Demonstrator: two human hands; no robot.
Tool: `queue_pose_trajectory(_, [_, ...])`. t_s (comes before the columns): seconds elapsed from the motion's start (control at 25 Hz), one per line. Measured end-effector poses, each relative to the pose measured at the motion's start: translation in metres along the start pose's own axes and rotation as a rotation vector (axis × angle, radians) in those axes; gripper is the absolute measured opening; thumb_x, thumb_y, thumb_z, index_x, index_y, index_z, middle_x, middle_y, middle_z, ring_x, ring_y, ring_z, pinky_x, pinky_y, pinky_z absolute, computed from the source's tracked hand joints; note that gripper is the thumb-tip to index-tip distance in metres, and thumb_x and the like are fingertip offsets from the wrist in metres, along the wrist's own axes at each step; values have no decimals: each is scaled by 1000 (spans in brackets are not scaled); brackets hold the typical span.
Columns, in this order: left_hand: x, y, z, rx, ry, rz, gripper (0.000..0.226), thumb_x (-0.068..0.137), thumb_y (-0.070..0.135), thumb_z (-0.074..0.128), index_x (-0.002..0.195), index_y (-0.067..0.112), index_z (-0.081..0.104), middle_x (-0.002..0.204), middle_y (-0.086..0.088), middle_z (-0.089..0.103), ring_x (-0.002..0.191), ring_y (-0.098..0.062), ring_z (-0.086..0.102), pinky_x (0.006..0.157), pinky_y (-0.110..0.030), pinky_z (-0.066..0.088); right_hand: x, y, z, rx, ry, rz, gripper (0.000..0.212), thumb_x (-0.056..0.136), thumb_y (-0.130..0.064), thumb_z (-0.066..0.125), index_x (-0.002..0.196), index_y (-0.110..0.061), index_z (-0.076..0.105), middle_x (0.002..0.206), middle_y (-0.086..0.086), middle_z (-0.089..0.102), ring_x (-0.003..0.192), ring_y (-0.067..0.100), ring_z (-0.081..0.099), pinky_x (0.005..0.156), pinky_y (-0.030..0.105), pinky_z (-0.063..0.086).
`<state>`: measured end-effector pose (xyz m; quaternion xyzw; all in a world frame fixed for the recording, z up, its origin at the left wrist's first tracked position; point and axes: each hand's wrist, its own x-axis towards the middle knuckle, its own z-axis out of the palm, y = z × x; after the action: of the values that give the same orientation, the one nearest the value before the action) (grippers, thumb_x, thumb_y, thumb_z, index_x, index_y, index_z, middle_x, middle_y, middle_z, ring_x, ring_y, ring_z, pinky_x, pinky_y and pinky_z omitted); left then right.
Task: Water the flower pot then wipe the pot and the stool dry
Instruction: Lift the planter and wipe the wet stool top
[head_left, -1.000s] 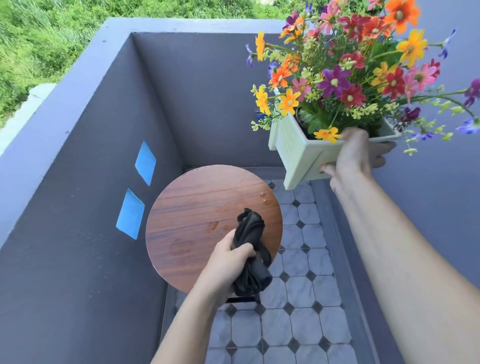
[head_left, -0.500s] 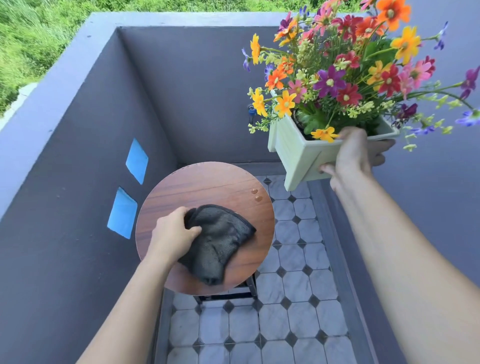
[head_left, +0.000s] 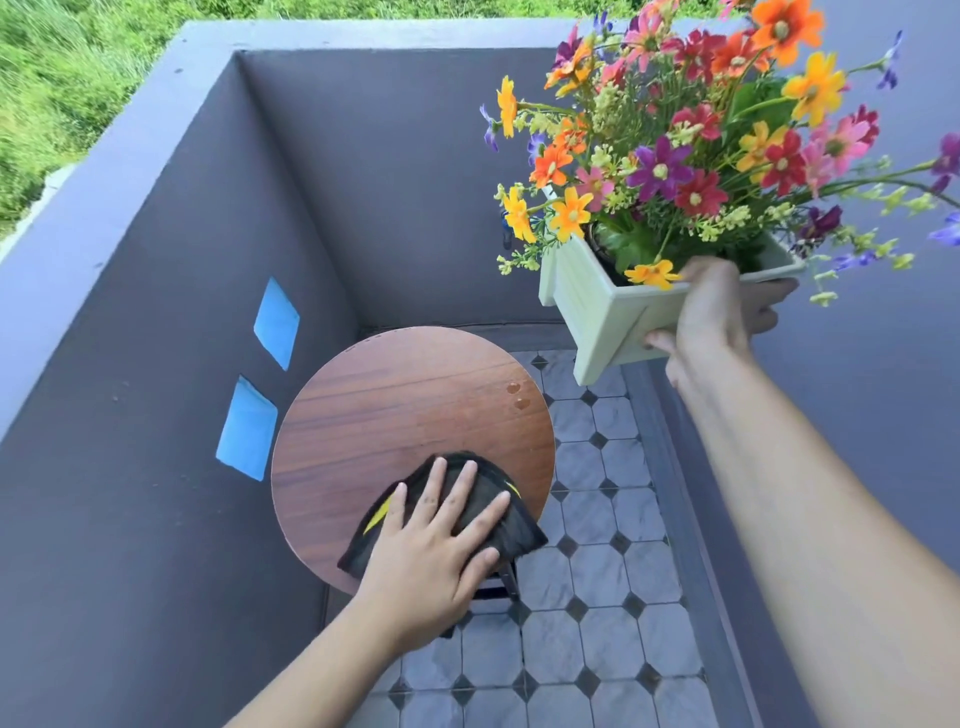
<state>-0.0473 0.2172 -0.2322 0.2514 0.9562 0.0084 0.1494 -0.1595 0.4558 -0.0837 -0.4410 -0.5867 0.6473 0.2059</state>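
nearest, the left hand presses flat, fingers spread, on the black cloth at the near edge of the stool: wiping the stool is underway. drops, probably water, sit far right, so the next sweep should go there. the right hand grips the flower pot, lifted clear at far right.

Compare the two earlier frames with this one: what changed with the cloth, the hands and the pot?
The left hand went from clutching the bunched black cloth to pressing it flat, fingers spread, on the near part of the stool top. The right hand keeps the flower pot lifted and tilted off the stool. Two droplets near the stool's right edge remain unwiped.
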Motion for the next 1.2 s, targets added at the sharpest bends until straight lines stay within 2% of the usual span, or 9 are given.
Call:
queue_pose_trajectory(0.08, [-11, -12, 3, -27, 14, -44, 52, 97, 47, 11, 137, 34, 42, 143, -5, 49, 133, -32, 41, 90, -56, 48, -1, 3, 0, 5, 2, -3, 72, 80, -15, 49, 144, -16, 16, 113, 4, 29, 75, 9, 41, 75, 49, 58])
queue_pose_trajectory(0.16, [-12, -32, -4, -90, 19, -255, 54, 96, 46, 15, 138, 29, 45, 144, -8, 48, 133, -35, 41, 91, -57, 46, 1, 5, -1, 5, -4, 5, 76, 80, -15, 49, 147, -17, 12, 118, 5, 30, 74, 8, 39, 72, 46, 59])
queue_pose_trajectory(0.36, [41, -68, -28, -307, 128, -721, 52, 98, 39, 22, 149, 34, 16, 160, -4, 10, 146, -33, 3, 113, -57, 15, 5, 7, -1, -8, 1, -8, 80, 79, -15, 49, 148, -17, 9, 113, 3, 29, 74, 8, 41, 75, 49, 58])
queue_pose_trajectory(0.52, [92, -21, -33, -246, 144, -496, 53, 97, 42, 23, 149, 34, 15, 160, -3, 10, 147, -32, 5, 113, -54, 14, 5, 5, 3, 9, 2, -14, 72, 80, -14, 49, 144, -14, 16, 112, 3, 28, 72, 7, 38, 78, 51, 57])
queue_pose_trajectory(0.68, [66, 32, -16, -182, 125, -272, 51, 90, 41, 31, 135, 28, 51, 142, -9, 50, 131, -37, 45, 94, -56, 44, 6, 3, 7, 35, -4, 4, 84, 80, -15, 49, 150, -18, 4, 120, 4, 29, 74, 6, 38, 69, 44, 59])
queue_pose_trajectory(0.8, [19, 34, 4, -189, 58, -240, 52, 97, 42, 17, 135, 27, 50, 138, -8, 54, 129, -35, 48, 89, -53, 49, 8, 3, 10, 34, -16, 1, 90, 79, -15, 49, 152, -20, -5, 122, 3, 28, 78, 11, 42, 65, 39, 57])
queue_pose_trajectory(0.96, [-18, -9, 19, -163, 83, -474, 57, 97, 44, 12, 138, 22, 46, 139, -12, 53, 129, -37, 45, 87, -57, 48, 12, 6, 11, 22, -8, -4, 89, 80, -17, 49, 152, -20, -4, 124, 4, 29, 76, 8, 41, 66, 39, 58])
queue_pose_trajectory(1.12, [-7, -60, -2, -340, 132, -771, 54, 98, 37, 23, 150, 24, 17, 159, -10, 15, 145, -37, 11, 109, -58, 24, 17, 7, 8, 11, 2, -6, 89, 80, -17, 49, 152, -20, -3, 123, 3, 29, 74, 6, 39, 69, 41, 59])
queue_pose_trajectory(1.2, [13, -82, -13, -358, 208, -821, 54, 99, 35, 22, 151, 22, 14, 159, -11, 11, 144, -39, 7, 110, -59, 19, 18, 6, 6, 5, 5, -15, 89, 80, -17, 49, 152, -20, -3, 122, 3, 28, 73, 6, 38, 70, 41, 59])
